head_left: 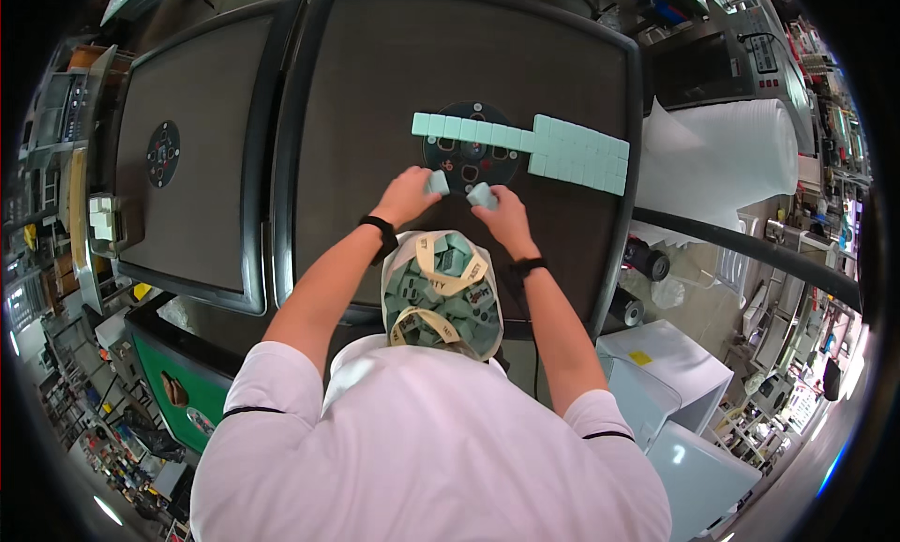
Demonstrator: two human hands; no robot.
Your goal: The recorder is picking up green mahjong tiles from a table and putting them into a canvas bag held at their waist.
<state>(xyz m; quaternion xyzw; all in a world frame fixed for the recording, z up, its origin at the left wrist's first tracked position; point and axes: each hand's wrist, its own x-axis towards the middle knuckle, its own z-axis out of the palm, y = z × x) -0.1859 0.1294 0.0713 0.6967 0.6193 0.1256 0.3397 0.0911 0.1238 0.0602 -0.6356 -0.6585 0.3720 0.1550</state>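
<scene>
Pinched in my left hand [406, 197] is a pale green mahjong tile [438, 182], held over the dark mahjong table [375, 64]. A short way to its right, my right hand [507, 218] grips another mahjong tile [482, 196]. Beyond both hands, a single row of face-down tiles [469, 129] crosses the round centre panel [476, 170]. At its right end the row meets a block of tiles several rows deep [581, 156]. Between my forearms, against my body, stands an open cloth bag [389, 278] with beige straps, full of loose green tiles [410, 289].
A second dark table [206, 92] adjoins on the left. Below it is a green-topped table [155, 354]. To the right lie a large roll of white foam wrap [741, 158], a black bar [750, 247] and white cabinets [666, 364]. Raised black rims edge the tables.
</scene>
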